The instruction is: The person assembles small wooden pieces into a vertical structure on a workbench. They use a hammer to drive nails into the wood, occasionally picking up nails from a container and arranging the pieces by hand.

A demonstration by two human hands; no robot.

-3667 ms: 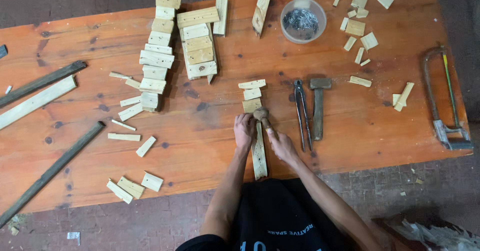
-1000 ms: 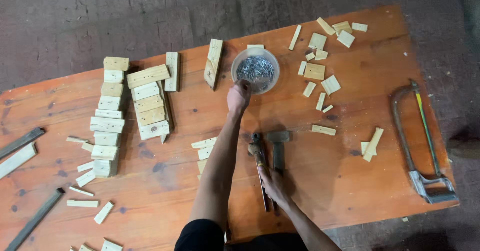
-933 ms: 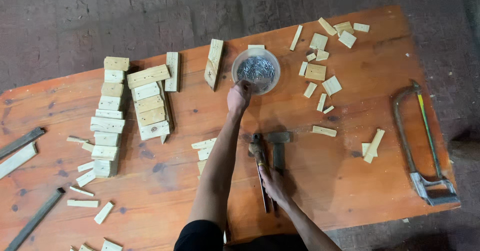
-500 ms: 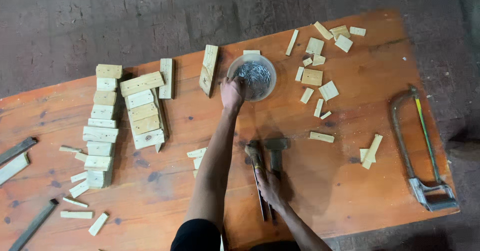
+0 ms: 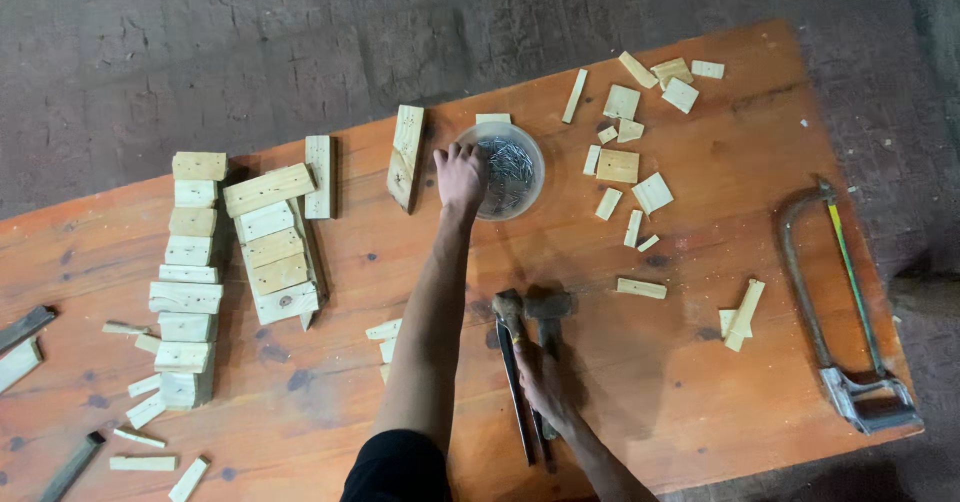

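Orange wooden surface over dark floor. Left hand reaching into clear bowl of nails, fingers curled; grip on nails unclear. Right hand resting on pincers beside hammer, apparently clasping handles. Hacksaw far right.

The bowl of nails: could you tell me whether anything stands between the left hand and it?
Nothing visible does. The left hand is already at the clear bowl of nails, fingers over its near-left rim. The upright wooden block stands just left of the hand, not in its way.
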